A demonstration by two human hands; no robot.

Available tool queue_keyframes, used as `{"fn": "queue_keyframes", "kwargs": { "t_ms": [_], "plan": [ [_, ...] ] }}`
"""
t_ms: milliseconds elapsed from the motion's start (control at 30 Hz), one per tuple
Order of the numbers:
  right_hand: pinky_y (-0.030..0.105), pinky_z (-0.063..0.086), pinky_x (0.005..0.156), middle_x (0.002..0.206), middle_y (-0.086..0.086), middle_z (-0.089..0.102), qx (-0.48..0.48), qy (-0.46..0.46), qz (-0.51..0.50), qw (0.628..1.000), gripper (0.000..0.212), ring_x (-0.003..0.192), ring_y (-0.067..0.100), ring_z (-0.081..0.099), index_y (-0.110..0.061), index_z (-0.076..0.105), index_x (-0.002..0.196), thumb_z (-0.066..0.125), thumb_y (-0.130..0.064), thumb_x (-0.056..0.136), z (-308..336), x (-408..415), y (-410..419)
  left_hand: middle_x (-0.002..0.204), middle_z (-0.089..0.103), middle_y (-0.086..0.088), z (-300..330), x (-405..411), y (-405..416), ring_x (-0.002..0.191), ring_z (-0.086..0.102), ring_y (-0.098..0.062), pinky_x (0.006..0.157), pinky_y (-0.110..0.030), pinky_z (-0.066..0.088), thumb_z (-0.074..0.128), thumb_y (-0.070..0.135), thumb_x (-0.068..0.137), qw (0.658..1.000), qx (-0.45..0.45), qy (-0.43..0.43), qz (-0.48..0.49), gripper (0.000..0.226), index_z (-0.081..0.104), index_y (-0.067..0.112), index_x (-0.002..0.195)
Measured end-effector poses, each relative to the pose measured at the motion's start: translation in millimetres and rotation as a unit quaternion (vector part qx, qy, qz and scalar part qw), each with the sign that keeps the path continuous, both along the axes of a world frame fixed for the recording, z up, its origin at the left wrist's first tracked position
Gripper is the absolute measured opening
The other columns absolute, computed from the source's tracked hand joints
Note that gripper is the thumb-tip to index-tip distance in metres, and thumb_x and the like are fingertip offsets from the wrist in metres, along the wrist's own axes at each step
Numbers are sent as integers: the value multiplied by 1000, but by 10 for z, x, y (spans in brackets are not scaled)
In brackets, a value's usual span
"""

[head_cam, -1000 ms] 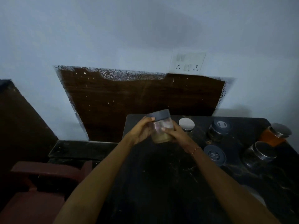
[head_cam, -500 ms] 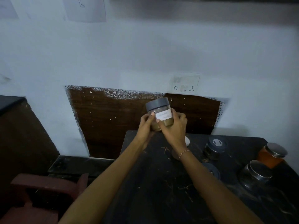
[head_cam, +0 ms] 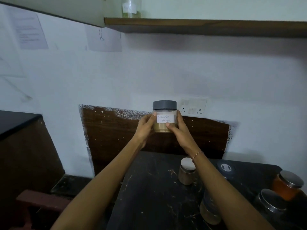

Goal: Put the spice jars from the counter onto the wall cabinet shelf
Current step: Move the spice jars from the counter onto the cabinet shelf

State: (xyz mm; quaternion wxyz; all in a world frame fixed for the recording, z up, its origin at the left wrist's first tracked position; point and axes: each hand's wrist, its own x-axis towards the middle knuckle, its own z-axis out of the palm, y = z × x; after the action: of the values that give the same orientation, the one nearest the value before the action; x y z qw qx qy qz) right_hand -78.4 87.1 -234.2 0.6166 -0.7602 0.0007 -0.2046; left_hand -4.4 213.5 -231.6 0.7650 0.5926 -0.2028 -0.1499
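Note:
A clear jar with a grey lid and a white label reading "Coriander Powder" is held upright in the air in front of the wall, well above the black counter. My left hand grips its left side and my right hand its right side. The brown wall cabinet shelf runs across the top, with one labelled jar standing on it. Several other spice jars remain on the counter: a silver-lidded one, an orange one, a dark-lidded one.
A socket and switch plate is on the wall right behind the held jar. Papers hang on the wall at left. A lower dark counter stands at left and a reddish chair at bottom left.
Both hands have lifted the jar from just above the counter up towards the shelf. The view has tilted upward, bringing the shelf and its jar into sight.

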Motion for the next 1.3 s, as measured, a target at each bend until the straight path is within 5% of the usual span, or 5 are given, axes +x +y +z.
{"fn": "queue_keyframes", "kwargs": {
  "t_ms": [133, 467, 733, 1133, 1300],
  "plan": [
    [37, 41, 106, 146, 3, 37, -46, -33, -27, 998, 76, 131, 18, 41, -27, 11, 148, 58, -22, 89, 243, 91, -18, 97, 68, -2, 293, 99, 57, 82, 69, -4, 68, -16, 55, 48, 14, 95, 999, -29, -25, -37, 31, 54, 0, 122],
    [25, 42, 92, 134, 8, 39, -171, -175, -76, 967, 72, 123, 19, 41, -26, 20, 144, 62, -16, 86, 1491, 344, -21, 125, 59, -11, 1456, 271, 76, 115, 55, -21, 100, -33, 46, 57, 16, 90, 981, -45, -169, 83, 39, 52, 3, 128],
    [26, 44, 93, 131, 11, 45, -198, -269, -112, 936, 72, 115, 15, 45, -18, 30, 144, 67, -15, 82, 2670, 572, -82, 100, 67, 0, 2614, 401, 16, 89, 60, -3, 70, -5, 48, 59, 18, 90, 948, -92, -268, 145, 32, 62, 0, 117],
    [25, 41, 87, 128, 15, 53, -218, -227, -138, 939, 59, 117, 27, 50, -12, 40, 136, 65, -11, 82, 3540, 1429, -375, 125, 60, -14, 3423, 1335, -299, 118, 53, -26, 108, -37, 40, 40, -2, 93, 938, 35, -278, 203, 33, 62, 2, 117],
    [33, 45, 90, 128, 16, 55, -212, -145, -109, 960, 54, 118, 28, 53, -9, 42, 134, 53, 3, 83, 3558, 1817, -464, 81, 59, -15, 3493, 1621, -327, 82, 53, -26, 69, -26, 48, 29, -10, 85, 941, 101, -287, 149, 39, 65, 4, 87]
  ]
}}
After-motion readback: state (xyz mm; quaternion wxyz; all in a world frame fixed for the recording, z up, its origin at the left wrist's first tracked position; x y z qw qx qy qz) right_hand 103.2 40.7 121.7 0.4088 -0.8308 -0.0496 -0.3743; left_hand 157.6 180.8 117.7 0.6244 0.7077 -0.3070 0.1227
